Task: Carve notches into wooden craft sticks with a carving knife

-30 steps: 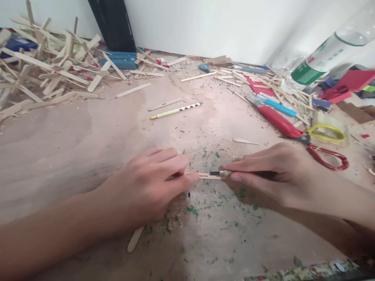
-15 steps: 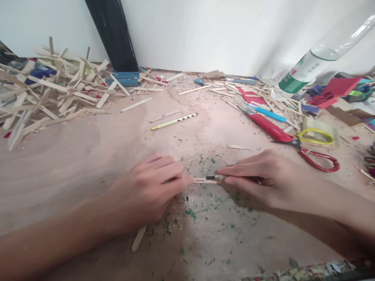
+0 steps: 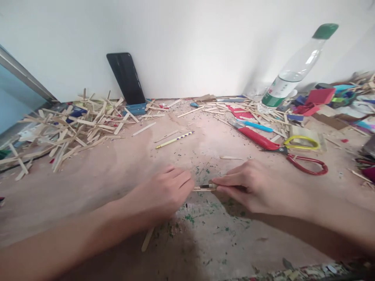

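Note:
A thin wooden craft stick [image 3: 202, 190] lies on the worktable in front of me. My left hand [image 3: 171, 189] is closed over its left end, pressing it down; that end is hidden under my fingers. Pinched in my right hand [image 3: 253, 187] is a craft knife [image 3: 211, 186], its dark blade pointing left along the stick's upper face. Most of its handle is covered by my hand. Below my left wrist, another craft stick [image 3: 147, 239] sticks out. Green flecks and wood crumbs surround the work spot.
A large pile of craft sticks [image 3: 84, 128] spreads at the left. Behind it a phone [image 3: 126, 78] leans on the wall. A striped pencil [image 3: 175, 139] lies mid-table. To the right are a red-handled cutter [image 3: 258, 139], scissors [image 3: 307, 166] and a plastic bottle [image 3: 279, 91].
The camera view has tilted up, so the whole phone and the bottle's green cap now show. Both hands keep their grip, with the knife still against the stick.

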`<state>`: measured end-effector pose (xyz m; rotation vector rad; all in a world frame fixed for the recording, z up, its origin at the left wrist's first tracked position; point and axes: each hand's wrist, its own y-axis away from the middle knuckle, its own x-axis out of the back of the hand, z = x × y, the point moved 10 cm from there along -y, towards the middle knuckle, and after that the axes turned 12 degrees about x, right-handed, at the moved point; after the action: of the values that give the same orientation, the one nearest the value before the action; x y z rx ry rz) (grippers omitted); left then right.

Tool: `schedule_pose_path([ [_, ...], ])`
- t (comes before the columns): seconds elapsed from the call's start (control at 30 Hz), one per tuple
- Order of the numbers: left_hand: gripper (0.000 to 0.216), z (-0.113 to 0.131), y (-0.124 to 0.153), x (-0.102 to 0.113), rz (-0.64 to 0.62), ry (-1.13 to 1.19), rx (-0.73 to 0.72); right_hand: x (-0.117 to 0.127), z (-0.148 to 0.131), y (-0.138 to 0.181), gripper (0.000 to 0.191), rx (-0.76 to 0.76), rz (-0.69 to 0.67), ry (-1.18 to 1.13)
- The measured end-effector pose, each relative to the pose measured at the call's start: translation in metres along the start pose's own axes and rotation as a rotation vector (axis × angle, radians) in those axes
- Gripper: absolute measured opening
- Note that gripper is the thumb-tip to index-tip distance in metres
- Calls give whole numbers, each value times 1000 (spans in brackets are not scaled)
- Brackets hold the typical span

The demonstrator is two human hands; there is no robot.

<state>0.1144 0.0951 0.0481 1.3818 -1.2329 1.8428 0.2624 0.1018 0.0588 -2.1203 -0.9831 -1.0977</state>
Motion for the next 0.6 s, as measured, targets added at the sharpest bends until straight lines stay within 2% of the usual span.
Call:
schedule_pose_path([
  [0.3, 33, 4, -7, -12, -60, -93, 22, -7, 2, 3, 43, -57, -54, 1],
  [0.47, 23, -19, -13, -5, -103, -118, 137, -2, 1, 1, 40, -83, -60, 5],
  [0.6, 31, -29, -1, 5, -114, -115, 203, 6, 0, 2, 34, -119, -15, -56],
])
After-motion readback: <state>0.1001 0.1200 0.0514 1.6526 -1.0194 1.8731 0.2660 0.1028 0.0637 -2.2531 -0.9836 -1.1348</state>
